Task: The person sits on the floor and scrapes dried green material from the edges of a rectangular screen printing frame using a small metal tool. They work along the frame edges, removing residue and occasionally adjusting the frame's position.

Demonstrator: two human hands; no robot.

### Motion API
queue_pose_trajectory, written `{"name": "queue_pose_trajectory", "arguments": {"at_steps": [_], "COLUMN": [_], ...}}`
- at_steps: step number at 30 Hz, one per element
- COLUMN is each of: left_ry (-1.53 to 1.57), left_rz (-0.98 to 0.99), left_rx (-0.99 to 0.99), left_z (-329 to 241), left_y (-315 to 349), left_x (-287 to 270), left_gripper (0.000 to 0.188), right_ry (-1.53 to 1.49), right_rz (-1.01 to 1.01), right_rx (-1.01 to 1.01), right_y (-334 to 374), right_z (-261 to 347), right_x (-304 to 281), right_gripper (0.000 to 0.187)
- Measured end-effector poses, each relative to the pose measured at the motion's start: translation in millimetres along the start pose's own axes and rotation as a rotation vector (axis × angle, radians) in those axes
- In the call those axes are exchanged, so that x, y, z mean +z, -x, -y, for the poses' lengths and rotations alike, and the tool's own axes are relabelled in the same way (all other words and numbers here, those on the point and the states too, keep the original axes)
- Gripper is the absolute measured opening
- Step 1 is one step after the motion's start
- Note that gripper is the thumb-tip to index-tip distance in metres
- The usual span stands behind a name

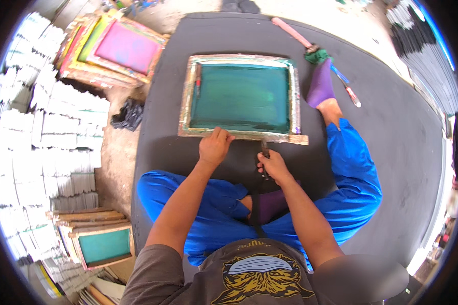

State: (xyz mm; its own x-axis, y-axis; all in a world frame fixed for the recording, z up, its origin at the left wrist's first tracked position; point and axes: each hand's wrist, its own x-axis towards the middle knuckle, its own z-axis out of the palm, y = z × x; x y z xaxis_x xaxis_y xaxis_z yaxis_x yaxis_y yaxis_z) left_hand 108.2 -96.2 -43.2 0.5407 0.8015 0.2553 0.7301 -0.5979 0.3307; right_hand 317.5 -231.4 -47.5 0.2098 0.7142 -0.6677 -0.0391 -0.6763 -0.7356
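Observation:
A wooden screen-printing frame [184, 114] with dark green mesh lies flat in front of me on a dark padded surface. At its near edge, my left hand [216, 146] is closed with curled fingers gripping the wooden bar. My right hand [274, 166] is wrapped around a dark-handled tool [264, 147], held upright just in front of the same bar. The tool's tip lies close to the wood; its exact kind is not clear. A short wooden piece [301, 140] sticks out at the near right corner. A thin red and dark item [198, 80] lies along the frame's inner left side.
A hammer with a pinkish handle [292, 33], a green cloth [318, 56] and a red-handled screwdriver [352, 95] lie near my purple-socked foot [321, 84]. Stacked frames [124, 46] stand far left, with more frames [104, 246] near left. White stacks [40, 127] line the left.

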Motion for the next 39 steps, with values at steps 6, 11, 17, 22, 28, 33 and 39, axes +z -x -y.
{"name": "queue_pose_trajectory", "arguments": {"at_steps": [6,11,17,22,28,33,39], "left_ry": [-0.229,-0.119,-0.012,0.06,0.127,0.126,0.149], "left_rz": [0.065,0.077,-0.018,-0.073,-0.115,-0.122,-0.125], "left_rx": [-0.728,-1.049,-1.022,-0.811,-0.784,-0.772,-0.776], "left_z": [109,133,126,108,110,110,114], "left_y": [13,29,26,19,21,20,18], "left_x": [-64,-72,-65,-41,-37,-36,-34], "left_gripper": [0.028,0.027,0.025,0.027,0.029,0.03,0.031], "right_ry": [0.045,0.04,0.153,0.293,0.286,0.146,0.17], "right_rz": [0.129,0.186,0.11,-0.005,0.025,-0.018,-0.021], "right_rx": [-0.003,0.012,0.036,0.05,0.168,0.156,0.208], "right_y": [0,0,-3,-11,-14,-15,-20], "right_z": [22,31,26,20,27,28,36], "right_x": [30,52,28,-12,-31,-27,-25], "right_gripper": [0.029,0.03,0.028,0.035,0.029,0.038,0.035]}}
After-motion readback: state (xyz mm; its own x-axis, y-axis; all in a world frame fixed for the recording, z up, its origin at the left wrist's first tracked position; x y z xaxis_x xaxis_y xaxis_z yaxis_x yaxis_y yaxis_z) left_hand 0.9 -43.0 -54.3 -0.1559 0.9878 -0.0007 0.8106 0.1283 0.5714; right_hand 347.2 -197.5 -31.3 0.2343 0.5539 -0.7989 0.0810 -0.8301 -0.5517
